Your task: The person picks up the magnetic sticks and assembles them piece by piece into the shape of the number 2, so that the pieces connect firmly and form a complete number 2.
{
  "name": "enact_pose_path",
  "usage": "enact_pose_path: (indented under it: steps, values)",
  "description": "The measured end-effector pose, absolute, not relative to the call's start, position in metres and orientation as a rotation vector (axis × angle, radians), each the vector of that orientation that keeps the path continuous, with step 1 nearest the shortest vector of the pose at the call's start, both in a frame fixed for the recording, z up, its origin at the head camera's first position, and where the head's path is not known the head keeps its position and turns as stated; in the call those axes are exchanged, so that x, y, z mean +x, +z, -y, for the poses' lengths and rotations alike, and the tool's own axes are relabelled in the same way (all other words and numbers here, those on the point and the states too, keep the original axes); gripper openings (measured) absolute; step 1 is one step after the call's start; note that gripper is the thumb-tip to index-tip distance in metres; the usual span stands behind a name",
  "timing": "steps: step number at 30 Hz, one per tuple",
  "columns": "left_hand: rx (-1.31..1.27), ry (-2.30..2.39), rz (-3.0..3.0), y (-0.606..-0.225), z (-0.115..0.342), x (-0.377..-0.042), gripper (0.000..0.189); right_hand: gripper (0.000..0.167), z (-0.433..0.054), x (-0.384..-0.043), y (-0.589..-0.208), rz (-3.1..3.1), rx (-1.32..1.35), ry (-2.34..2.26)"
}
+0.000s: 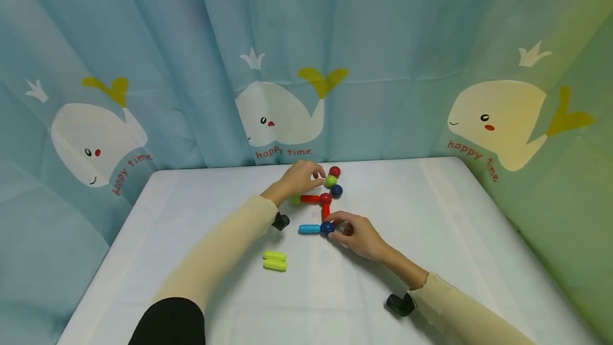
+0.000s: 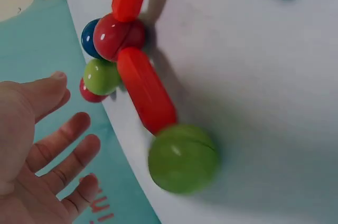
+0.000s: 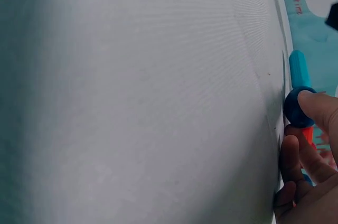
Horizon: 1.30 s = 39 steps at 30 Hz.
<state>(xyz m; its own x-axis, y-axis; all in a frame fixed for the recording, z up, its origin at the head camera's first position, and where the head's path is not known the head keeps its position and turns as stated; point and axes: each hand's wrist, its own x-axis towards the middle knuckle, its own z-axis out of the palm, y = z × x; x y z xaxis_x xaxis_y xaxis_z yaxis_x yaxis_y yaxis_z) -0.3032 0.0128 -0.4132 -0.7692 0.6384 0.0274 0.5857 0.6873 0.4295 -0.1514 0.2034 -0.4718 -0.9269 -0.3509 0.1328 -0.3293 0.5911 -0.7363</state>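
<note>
My right hand [image 1: 361,237] pinches a dark blue ball [image 1: 327,228] between thumb and fingers. From that ball a light blue rod [image 1: 308,229] points left, and a red rod [image 1: 326,212] leads away to a red ball [image 1: 325,198]. A second red rod [image 1: 310,199] joins the red ball to a green ball [image 2: 182,159] on the left. My left hand [image 1: 303,175] hovers by a loose light green ball [image 1: 331,181], fingers spread and holding nothing in the left wrist view. Another red ball [image 1: 334,171] and dark blue ball [image 1: 337,191] lie beside it.
Two yellow-green rods [image 1: 275,261] lie side by side on the white table [image 1: 383,196], nearer than the joined pieces. A blue curtain [image 1: 383,68] with whale prints hangs behind the table's far edge. Black wrist devices [image 1: 400,305] are worn on both arms.
</note>
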Motion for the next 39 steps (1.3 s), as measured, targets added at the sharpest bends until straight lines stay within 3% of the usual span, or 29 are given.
enact_pose_path:
  steps: [11,20,28,39]
  values:
    - [0.97,0.578,-2.76,-0.413,-0.043,-0.318,0.03,0.033,-0.2,-0.154,-0.469,-2.762,-0.652,-1.293]
    - [0.608,0.779,-2.805,-0.421,-0.059,-0.339,0.046,0.034,-0.201,-0.154,-0.466,-2.754,-0.669,-1.312]
    - [0.419,0.888,-2.77,-0.426,-0.068,-0.338,0.038,0.034,-0.202,-0.153,-0.466,-2.758,-0.665,-1.316]
    - [0.46,1.044,-2.69,-0.439,-0.072,-0.341,0.032,0.034,-0.206,-0.15,-0.471,-2.759,-0.644,-1.315]
